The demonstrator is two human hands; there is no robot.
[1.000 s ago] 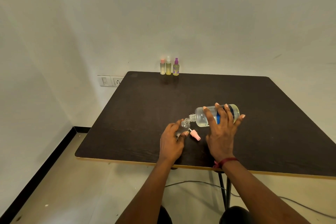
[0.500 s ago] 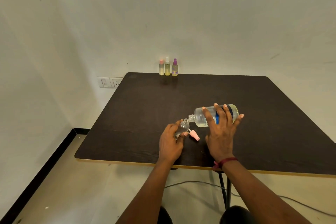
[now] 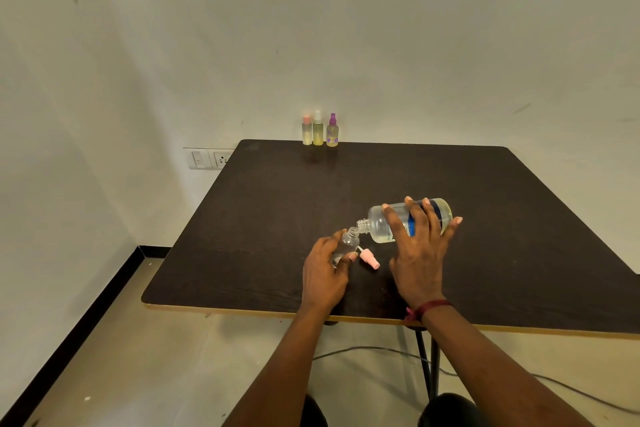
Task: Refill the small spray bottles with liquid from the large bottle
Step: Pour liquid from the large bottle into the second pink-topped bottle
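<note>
The large bottle (image 3: 379,227), clear with a blue label, is uncapped and almost horizontal, its neck at the mouth of the tilted, open small bottle (image 3: 347,243). The pink spray head (image 3: 369,259) lies just beside it. Three capped spray bottles (image 3: 320,131) stand at the table's (image 3: 485,218) far edge.

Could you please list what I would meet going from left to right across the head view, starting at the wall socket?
wall socket → pink-capped spray bottle → white-capped spray bottle → purple-capped spray bottle → loose pink spray cap → large bottle, tilted in the right hand.

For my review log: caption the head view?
Right hand tips large bottle toward small bottle held by left hand.
</note>
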